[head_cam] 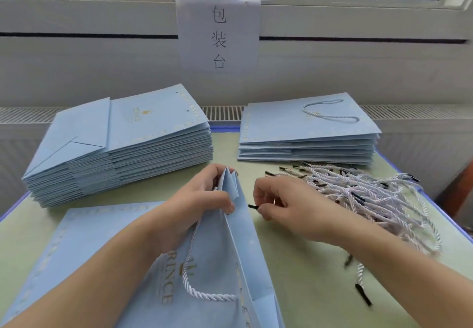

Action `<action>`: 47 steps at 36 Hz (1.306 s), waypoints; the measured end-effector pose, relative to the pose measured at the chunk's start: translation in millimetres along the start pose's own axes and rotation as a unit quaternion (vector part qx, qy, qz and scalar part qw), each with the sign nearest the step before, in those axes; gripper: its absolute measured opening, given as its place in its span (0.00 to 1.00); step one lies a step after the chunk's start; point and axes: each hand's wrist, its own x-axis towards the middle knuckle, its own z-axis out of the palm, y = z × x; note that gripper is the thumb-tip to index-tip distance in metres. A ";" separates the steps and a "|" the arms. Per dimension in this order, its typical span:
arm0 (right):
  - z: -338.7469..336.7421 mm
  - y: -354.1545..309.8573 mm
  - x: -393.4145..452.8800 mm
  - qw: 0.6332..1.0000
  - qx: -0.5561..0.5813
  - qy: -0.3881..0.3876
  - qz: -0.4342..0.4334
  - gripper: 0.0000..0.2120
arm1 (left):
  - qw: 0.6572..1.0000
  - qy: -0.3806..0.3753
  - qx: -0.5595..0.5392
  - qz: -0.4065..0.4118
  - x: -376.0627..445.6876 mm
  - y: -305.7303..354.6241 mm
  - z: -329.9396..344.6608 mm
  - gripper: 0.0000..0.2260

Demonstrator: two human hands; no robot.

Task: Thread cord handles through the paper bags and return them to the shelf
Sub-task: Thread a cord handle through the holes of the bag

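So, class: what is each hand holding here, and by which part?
The left hand grips the paper bag by its open top edge. The right hand pinches a cord by its black tip.

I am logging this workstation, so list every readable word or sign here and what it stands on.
"包装台": paper sign taped to the wall under the window.
"RINCE", gold letters, the start hidden by the left hand: held bag.
Gold print under a crown on the left stack: too small to read.
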 end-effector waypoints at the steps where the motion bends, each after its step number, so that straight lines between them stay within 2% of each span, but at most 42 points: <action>1: 3.7 0.5 0.7 1.000 0.010 0.006 -0.004 0.13 | 1.000 -0.004 -0.003 0.001 0.2 -0.4 -1.4 0.30; 4: 13.4 1.2 1.7 0.998 0.060 0.033 -0.001 0.10 | 1.000 -0.015 -0.016 0.004 0.2 -1.0 -5.7 0.32; 8: 24.2 1.0 2.9 0.992 0.114 0.062 -0.008 0.11 | 0.998 -0.041 -0.037 0.006 -0.1 -0.8 -9.5 0.30; 12: 30.0 -2.1 2.6 0.988 0.131 0.079 -0.032 0.21 | 0.997 -0.056 -0.048 0.002 0.2 0.0 -10.8 0.33; 14: 31.6 -3.7 3.4 0.985 0.137 0.092 -0.038 0.23 | 0.997 -0.059 -0.045 -0.001 0.6 -0.3 -11.1 0.34; 19: 35.8 -3.1 4.8 0.973 0.211 0.090 -0.021 0.15 | 0.998 -0.060 -0.032 -0.005 0.1 0.0 -10.7 0.33; 22: 38.2 -3.5 4.5 0.964 0.253 0.081 -0.016 0.13 | 0.998 -0.056 -0.025 -0.003 0.1 0.4 -8.2 0.28; 27: 43.7 -5.9 5.0 0.958 0.267 0.104 -0.030 0.08 | 0.999 -0.041 -0.019 -0.001 0.0 -0.8 -6.8 0.27; 29: 43.2 -8.3 4.0 0.944 0.315 0.096 -0.019 0.05 | 0.999 -0.037 -0.019 -0.004 -0.3 -0.6 -6.6 0.27; 33: 33.4 -10.1 -0.9 0.880 0.470 0.063 0.039 0.10 | 0.999 -0.042 -0.014 -0.009 -0.1 -0.5 -6.6 0.33; 35: 29.0 -10.4 -4.5 0.886 0.460 0.056 0.018 0.08 | 0.999 -0.040 -0.014 -0.012 0.2 -1.0 -7.1 0.35; 37: 29.2 -12.4 -6.3 0.904 0.424 0.057 -0.009 0.03 | 0.999 -0.037 -0.015 -0.011 0.2 -1.3 -7.7 0.35; 40: 33.6 -12.8 -6.0 0.943 0.323 0.074 -0.029 0.05 | 0.999 -0.028 -0.014 -0.006 -0.1 -0.6 -7.2 0.34; 42: 33.7 -13.8 -4.3 0.959 0.268 0.081 -0.032 0.02 | 1.000 -0.024 -0.014 -0.007 -0.2 -0.5 -6.5 0.31; 45: 34.6 -12.3 -1.1 0.971 0.223 0.090 -0.013 0.10 | 1.000 -0.028 0.000 -0.010 0.3 -2.3 -4.2 0.30; 47: 37.3 -11.4 1.3 0.976 0.193 0.104 -0.002 0.13 | 1.000 -0.024 0.008 -0.008 0.8 -3.3 -3.2 0.28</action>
